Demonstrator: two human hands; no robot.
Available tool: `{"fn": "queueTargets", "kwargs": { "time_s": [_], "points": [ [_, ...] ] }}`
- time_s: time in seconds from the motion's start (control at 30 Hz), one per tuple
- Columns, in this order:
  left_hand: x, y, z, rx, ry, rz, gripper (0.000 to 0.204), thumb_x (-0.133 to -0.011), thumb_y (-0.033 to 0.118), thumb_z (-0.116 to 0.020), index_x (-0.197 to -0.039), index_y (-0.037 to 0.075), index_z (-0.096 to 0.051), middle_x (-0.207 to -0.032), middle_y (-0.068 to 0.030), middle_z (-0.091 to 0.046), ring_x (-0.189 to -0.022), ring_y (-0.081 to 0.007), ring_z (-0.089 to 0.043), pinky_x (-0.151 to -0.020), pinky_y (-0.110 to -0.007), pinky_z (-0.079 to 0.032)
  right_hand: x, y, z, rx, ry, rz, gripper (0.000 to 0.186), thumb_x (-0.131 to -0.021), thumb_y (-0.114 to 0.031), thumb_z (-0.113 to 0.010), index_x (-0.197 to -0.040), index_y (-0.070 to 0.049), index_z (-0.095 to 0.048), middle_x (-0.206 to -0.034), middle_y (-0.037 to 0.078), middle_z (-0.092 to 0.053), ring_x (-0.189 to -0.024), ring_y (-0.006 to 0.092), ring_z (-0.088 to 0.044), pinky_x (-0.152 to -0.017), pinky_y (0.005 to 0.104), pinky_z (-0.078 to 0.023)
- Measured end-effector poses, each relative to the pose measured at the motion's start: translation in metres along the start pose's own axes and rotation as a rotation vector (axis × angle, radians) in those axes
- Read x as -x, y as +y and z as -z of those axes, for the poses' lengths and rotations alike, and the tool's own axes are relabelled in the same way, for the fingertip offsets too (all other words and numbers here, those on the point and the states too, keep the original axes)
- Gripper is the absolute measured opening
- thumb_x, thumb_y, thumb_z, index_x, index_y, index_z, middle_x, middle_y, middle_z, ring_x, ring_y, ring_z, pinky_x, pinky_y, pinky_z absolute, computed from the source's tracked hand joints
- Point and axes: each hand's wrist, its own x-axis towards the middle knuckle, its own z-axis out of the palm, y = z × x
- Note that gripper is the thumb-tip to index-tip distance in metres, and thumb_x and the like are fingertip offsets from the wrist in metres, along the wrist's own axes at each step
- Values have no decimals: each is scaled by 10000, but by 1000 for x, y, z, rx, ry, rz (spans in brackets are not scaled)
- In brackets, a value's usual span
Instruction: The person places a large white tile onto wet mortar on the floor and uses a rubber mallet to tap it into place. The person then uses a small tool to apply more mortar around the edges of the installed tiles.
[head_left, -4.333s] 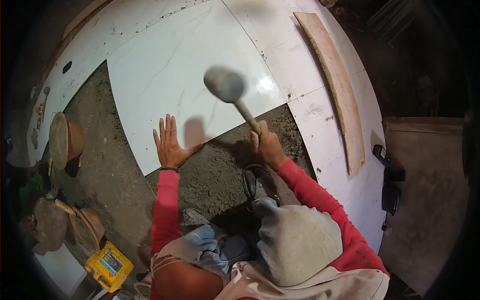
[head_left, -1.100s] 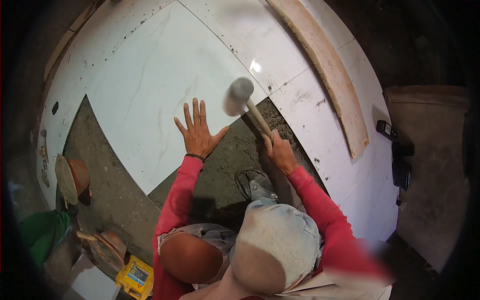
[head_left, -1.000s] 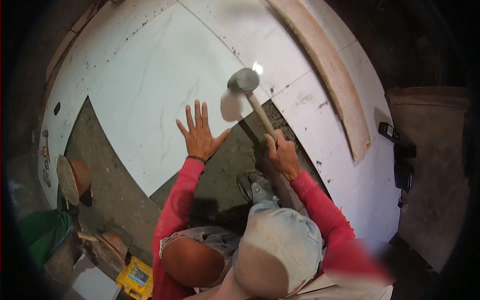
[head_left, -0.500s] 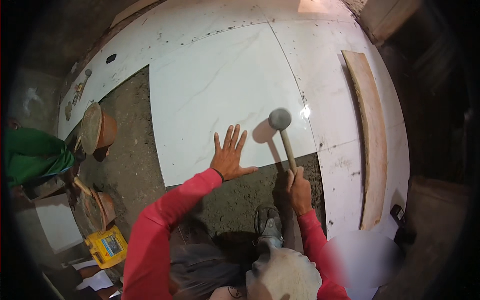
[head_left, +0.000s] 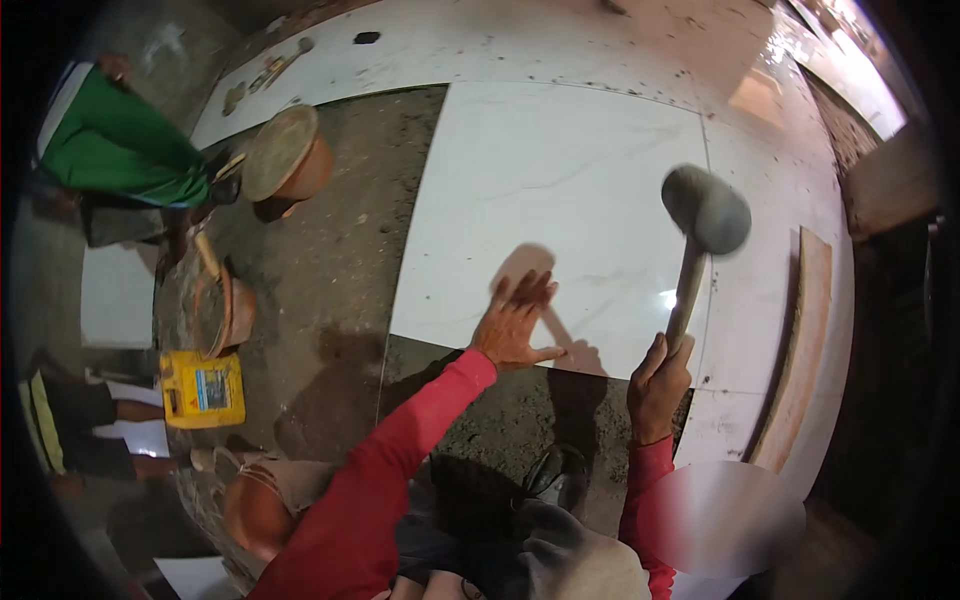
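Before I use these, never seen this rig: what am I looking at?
No machine here: a person works with two bare hands. The view comes from the left one of two fisheye cameras worn on the head, looking down, so straight edges bend near the rim.

The right hand grips a mallet, raised above the floor. The left hand holds nothing; it is spread at the near edge of a big white tile.

A long board lies on tiles to the right. To the left, on rough grey ground, are a yellow jug and an orange-brown bucket.
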Motion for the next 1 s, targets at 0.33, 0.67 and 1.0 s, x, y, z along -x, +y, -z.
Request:
{"fn": "queueTargets", "kwargs": {
  "time_s": [0.33, 0.67, 1.0],
  "points": [
    [39, -36, -5, 34, 104, 200, 1021, -793, 748, -510, -1515, 84, -227, -1578, -99, -216, -1468, -287, -155, -1167, -559, -126, -33, -40, -58, -2, -49, 143, 197, -998, -195, -495, -939, -9, -463, -579, 209, -540, -500, 404, -546, -445, 463, -374],
    [38, -36, -2, 191, 137, 157, 1033, -767, 630, -624, -1520, 61, -205, -1584, -121, -200, -1470, -323, -138, -1171, -556, -94, -66, -2, -97, -80, 138, 347, 225, -1018, -165, -426, -1034, 38, -522, -737, 192, -573, -591, 331, -528, -550, 430, -424],
    [61, -24, 0, 15, 150, 213, 1010, -836, 653, -510, -1542, 69, -85, -1608, -104, -99, -1484, -288, -79, -1180, -522, -121, 9, -8, -49, 119, 48, 324, 358, -1000, -294, -493, -1038, 55, -563, -717, 311, -615, -623, 478, -594, -457, 497, -451]
  ]
}}
